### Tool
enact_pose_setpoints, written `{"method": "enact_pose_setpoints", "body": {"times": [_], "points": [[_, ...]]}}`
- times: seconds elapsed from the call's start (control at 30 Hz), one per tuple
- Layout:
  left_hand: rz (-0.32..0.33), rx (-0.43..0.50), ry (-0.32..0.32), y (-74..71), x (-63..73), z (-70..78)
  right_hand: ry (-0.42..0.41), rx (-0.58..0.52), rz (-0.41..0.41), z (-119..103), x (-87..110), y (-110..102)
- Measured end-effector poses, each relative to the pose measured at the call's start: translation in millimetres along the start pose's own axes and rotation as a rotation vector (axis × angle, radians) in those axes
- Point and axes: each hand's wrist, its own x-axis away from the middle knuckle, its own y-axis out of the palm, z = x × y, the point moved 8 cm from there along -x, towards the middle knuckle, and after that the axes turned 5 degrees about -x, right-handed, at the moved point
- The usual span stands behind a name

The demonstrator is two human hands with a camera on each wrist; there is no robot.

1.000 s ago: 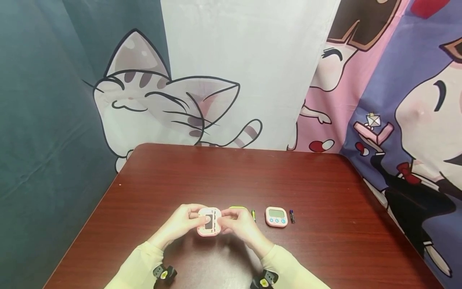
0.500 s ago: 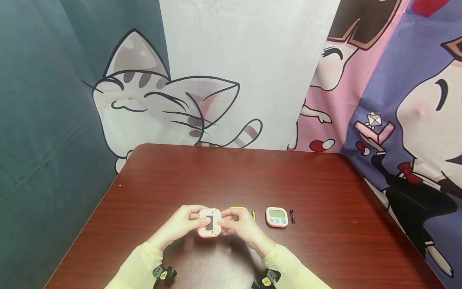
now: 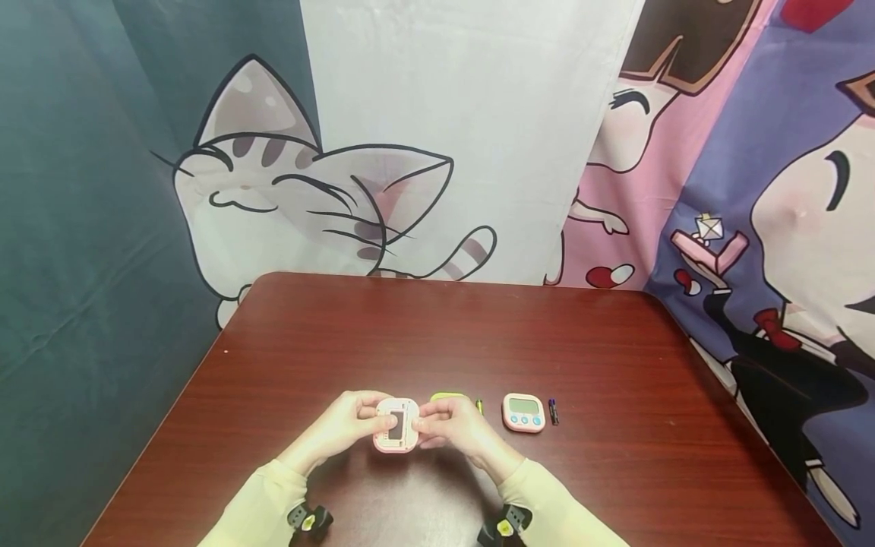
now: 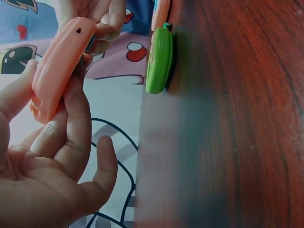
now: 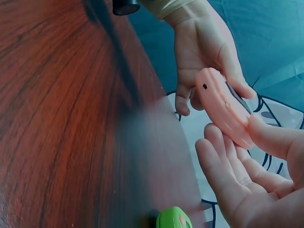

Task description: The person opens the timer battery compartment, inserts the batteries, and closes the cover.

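A pink digital timer (image 3: 396, 444) is held up between both hands, its back with a dark rectangular panel facing up. My left hand (image 3: 338, 425) grips its left side, thumb on the back and fingers underneath, as the left wrist view shows at the timer's pink edge (image 4: 59, 71). From the right, my right hand (image 3: 468, 437) pinches the other side, thumb pressed against the edge of the back. In the right wrist view, my right fingers lie beneath the timer (image 5: 221, 107). The right thumb hides part of its back.
On the brown table (image 3: 437, 334) lies a lime-green timer (image 3: 446, 396), partly hidden behind my right hand. Beside it is a green battery (image 3: 479, 406). Farther right sit a second pink timer (image 3: 523, 407), screen up, and a dark battery (image 3: 554, 411). A cartoon cloth hangs behind.
Both hands keep their hold on the pink timer, which has come slightly nearer to me. The things on the table stay where they were.
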Motion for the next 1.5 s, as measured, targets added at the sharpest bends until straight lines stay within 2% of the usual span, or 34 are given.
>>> {"method": "enact_pose_setpoints", "body": {"times": [0.27,0.57,0.83,1.07,1.23,1.5], "points": [[-0.025,-0.016,0.015,4.1,-1.0,-1.5,0.010,0.023,-0.006,4,-1.9,-2],[-0.037,0.016,0.008,8.6,-2.1,-7.6,0.003,0.027,0.008,7,-2.4,-4],[-0.042,0.032,0.008,11.0,-1.0,-4.0,0.018,0.034,0.020,8,-1.3,-6],[-0.066,0.073,0.035,12.0,-0.7,0.8,0.027,0.031,0.024,5,0.1,-5],[-0.072,0.101,0.022,14.0,-4.1,-0.5,0.032,0.038,0.040,3,0.6,-8],[-0.042,0.093,0.023,13.3,-5.0,3.2,0.042,0.052,0.047,3,0.4,-11]]}}
